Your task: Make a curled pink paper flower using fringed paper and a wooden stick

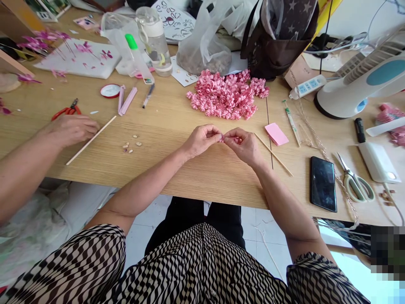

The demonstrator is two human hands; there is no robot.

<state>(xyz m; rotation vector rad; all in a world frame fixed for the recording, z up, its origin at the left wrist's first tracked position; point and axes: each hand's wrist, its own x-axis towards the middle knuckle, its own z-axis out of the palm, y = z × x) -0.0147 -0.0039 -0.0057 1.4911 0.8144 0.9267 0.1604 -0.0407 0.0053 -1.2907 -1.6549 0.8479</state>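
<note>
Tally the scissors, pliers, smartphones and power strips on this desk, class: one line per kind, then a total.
Scissors: 1
Pliers: 1
Smartphones: 1
Power strips: 1
Total: 4

A short-sleeved black-and-white wavy-patterned blouse (pixel 202 266) over black trousers (pixel 190 215).

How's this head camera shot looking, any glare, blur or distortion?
In the head view, the wide lens bows the table edge and stretches the right forearm; light is soft and even; the bright patch at lower right is blown out, beside a pixelated block.
</note>
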